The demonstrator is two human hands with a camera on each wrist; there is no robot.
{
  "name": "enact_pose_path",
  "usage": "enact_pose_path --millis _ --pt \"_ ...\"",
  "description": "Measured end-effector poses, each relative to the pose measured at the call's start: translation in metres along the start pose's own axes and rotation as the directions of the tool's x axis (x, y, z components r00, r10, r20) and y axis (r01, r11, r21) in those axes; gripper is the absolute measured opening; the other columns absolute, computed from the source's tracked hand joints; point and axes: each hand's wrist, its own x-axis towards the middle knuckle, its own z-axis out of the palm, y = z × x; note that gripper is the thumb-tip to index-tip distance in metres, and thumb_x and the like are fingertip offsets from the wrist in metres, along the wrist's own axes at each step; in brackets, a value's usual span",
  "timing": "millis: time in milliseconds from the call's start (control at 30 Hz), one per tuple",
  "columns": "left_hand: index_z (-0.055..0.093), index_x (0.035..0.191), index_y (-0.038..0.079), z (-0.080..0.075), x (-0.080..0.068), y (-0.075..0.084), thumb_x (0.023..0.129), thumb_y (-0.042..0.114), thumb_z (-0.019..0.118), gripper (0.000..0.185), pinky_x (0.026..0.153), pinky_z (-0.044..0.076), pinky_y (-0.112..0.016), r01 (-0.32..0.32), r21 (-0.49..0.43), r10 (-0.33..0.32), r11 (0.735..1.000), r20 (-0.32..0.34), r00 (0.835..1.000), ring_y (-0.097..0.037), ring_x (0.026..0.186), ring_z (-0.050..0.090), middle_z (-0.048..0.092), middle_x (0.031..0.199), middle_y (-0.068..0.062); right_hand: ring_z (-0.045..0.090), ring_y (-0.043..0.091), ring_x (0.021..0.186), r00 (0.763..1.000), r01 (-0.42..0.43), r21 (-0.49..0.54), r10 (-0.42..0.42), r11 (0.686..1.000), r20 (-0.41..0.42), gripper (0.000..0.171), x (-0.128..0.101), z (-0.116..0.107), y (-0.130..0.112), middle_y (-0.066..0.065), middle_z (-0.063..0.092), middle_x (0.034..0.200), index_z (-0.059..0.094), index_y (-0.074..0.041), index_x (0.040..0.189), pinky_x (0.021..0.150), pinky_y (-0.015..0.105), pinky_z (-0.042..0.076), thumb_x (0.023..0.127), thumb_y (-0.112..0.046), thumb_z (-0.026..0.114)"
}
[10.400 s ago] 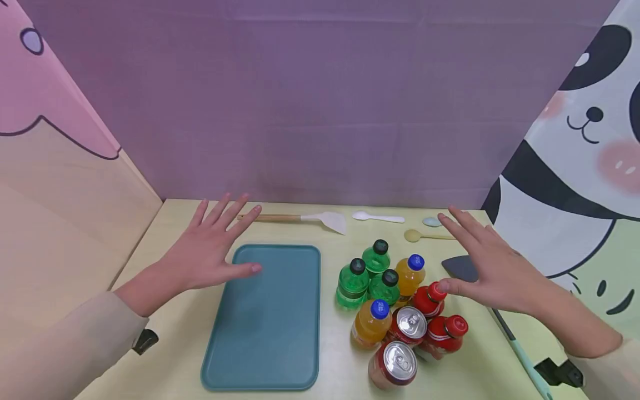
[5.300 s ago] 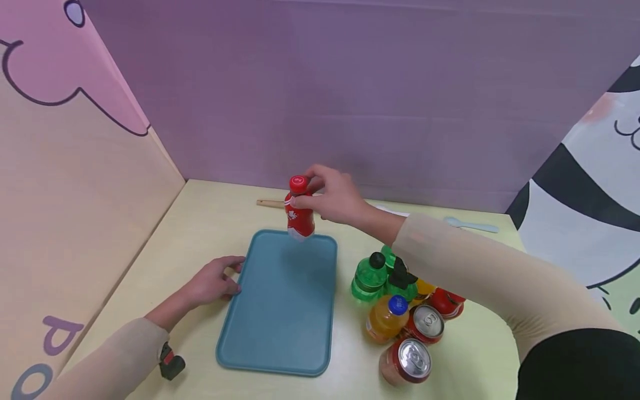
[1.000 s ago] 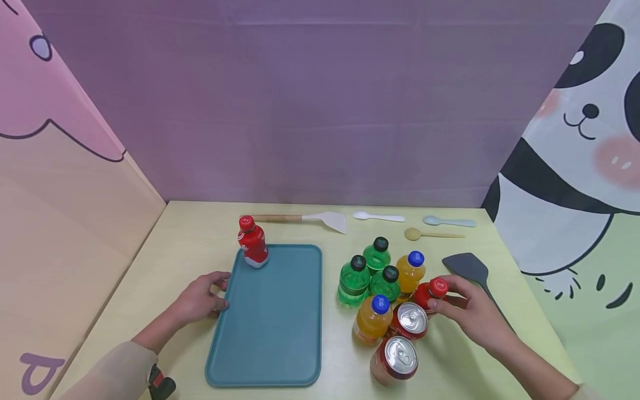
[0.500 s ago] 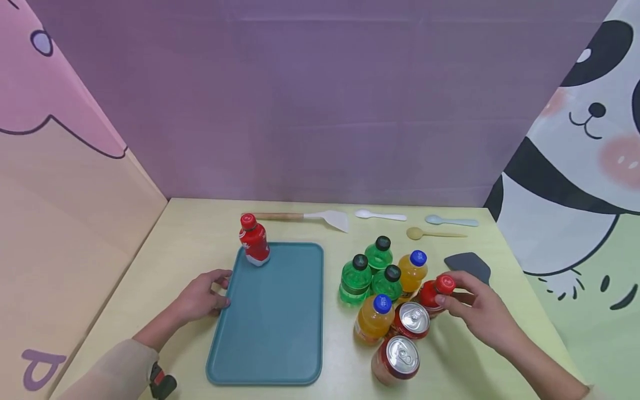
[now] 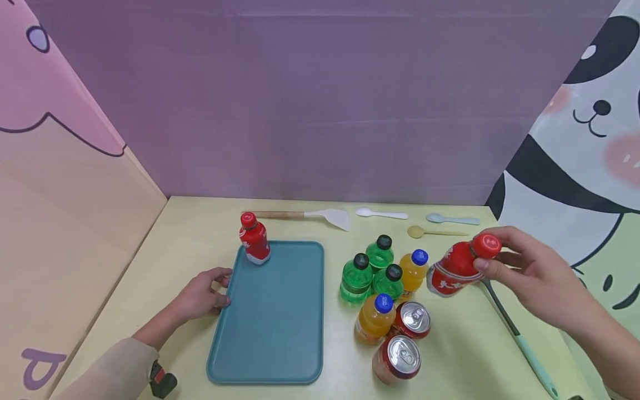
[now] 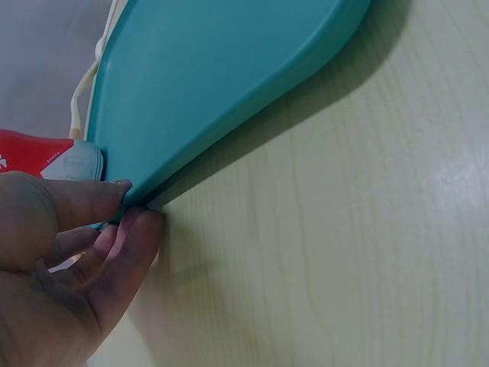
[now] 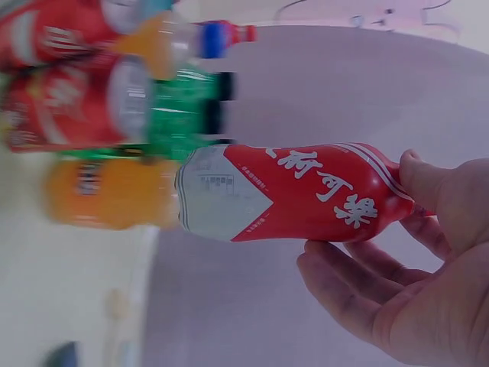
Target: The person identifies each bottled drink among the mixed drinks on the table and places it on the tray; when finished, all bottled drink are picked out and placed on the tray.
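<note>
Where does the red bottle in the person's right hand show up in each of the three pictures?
Head: held red bottle at right, tilted, lifted above the table.
Left wrist: not in it.
Right wrist: centre, lying sideways.
Shared landmark: the orange bottle in the drinks cluster.

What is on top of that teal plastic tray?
One small red bottle with a red cap stands upright at the far left corner of the teal plastic tray. The left hand grips its left rim; anything beneath the tray is hidden.
</note>
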Motion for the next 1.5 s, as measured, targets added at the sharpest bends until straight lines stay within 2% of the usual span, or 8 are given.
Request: enact_pose_path --millis 167,233,400,667,900,1167,1333,1500 --pt "0.040 0.148 -0.010 -0.002 0.001 -0.003 0.088 -0.002 0.073 0.069 0.068 0.064 -0.038 0.004 0.005 -0.004 1.000 -0.005 1.000 -0.022 0.079 0.066 0.057 0.120 -0.022 0.069 0.005 0.101 0.999 0.035 0.047 -0.034 0.998 -0.009 0.044 0.027 -0.015 -0.030 0.005 0.058 0.131 0.053 -0.017 0.139 0.073 0.023 0.061 0.098 -0.015 0.069" --pt "0.040 0.148 -0.009 -0.003 0.002 -0.004 0.088 -0.002 0.073 0.068 0.068 0.064 -0.038 0.006 0.010 -0.006 1.000 -0.009 1.000 -0.021 0.079 0.066 0.057 0.119 -0.022 0.068 0.006 0.103 0.998 0.051 0.100 -0.053 0.994 0.018 0.045 0.041 -0.015 -0.044 0.005 0.057 0.132 0.051 -0.016 0.141 0.074 0.025 0.062 0.099 -0.015 0.068" --pt "0.039 0.149 -0.009 -0.002 0.002 -0.005 0.088 -0.002 0.073 0.070 0.067 0.064 -0.038 0.031 0.009 -0.031 0.999 -0.006 1.000 -0.022 0.081 0.066 0.056 0.121 -0.023 0.065 0.024 0.117 0.993 0.031 0.239 -0.057 0.970 0.101 0.048 0.080 0.000 -0.075 0.009 0.056 0.137 0.048 -0.014 0.143 0.078 0.031 0.063 0.100 -0.020 0.068" --pt "0.039 0.150 -0.006 0.002 0.005 -0.002 0.089 -0.001 0.074 0.071 0.068 0.064 -0.037 0.056 0.012 -0.056 0.998 -0.004 0.998 -0.024 0.084 0.066 0.056 0.122 -0.022 0.062 0.031 0.122 0.977 -0.038 0.366 -0.043 0.930 0.211 0.047 0.139 0.062 -0.108 0.010 0.059 0.134 0.051 -0.015 0.140 0.084 0.042 0.063 0.098 -0.021 0.070" --pt "0.039 0.149 -0.007 0.008 0.007 -0.002 0.088 -0.003 0.073 0.070 0.067 0.064 -0.038 0.044 0.015 -0.044 0.999 -0.009 0.999 -0.023 0.084 0.065 0.057 0.120 -0.022 0.063 0.032 0.118 0.955 -0.088 0.366 -0.026 0.927 0.294 0.043 0.173 0.132 -0.120 0.011 0.060 0.129 0.055 -0.016 0.134 0.084 0.045 0.063 0.096 -0.022 0.074" --pt "0.040 0.148 -0.007 0.004 0.008 -0.001 0.088 -0.003 0.074 0.069 0.065 0.064 -0.038 0.031 0.032 -0.031 0.999 -0.011 0.999 -0.023 0.083 0.065 0.057 0.119 -0.020 0.061 0.031 0.118 0.938 -0.157 0.358 0.026 0.920 0.345 0.049 0.191 0.195 -0.131 0.012 0.060 0.128 0.054 -0.013 0.134 0.085 0.044 0.063 0.091 -0.016 0.078" --pt "0.040 0.146 -0.009 0.002 0.003 0.000 0.087 -0.003 0.075 0.070 0.064 0.064 -0.038 0.018 0.025 -0.018 1.000 -0.010 1.000 -0.023 0.082 0.064 0.057 0.115 -0.019 0.060 0.030 0.118 0.937 -0.164 0.291 0.057 0.943 0.345 0.051 0.193 0.225 -0.138 0.012 0.061 0.128 0.054 -0.014 0.135 0.080 0.039 0.063 0.090 -0.016 0.079" --pt "0.040 0.146 -0.009 0.001 0.002 0.000 0.086 -0.003 0.075 0.070 0.064 0.064 -0.038 0.026 0.022 -0.026 0.999 -0.012 1.000 -0.023 0.082 0.064 0.057 0.116 -0.019 0.060 0.028 0.115 0.936 -0.178 0.213 0.098 0.961 0.338 0.047 0.194 0.243 -0.142 0.009 0.062 0.127 0.054 -0.017 0.132 0.070 0.037 0.062 0.091 -0.020 0.078"
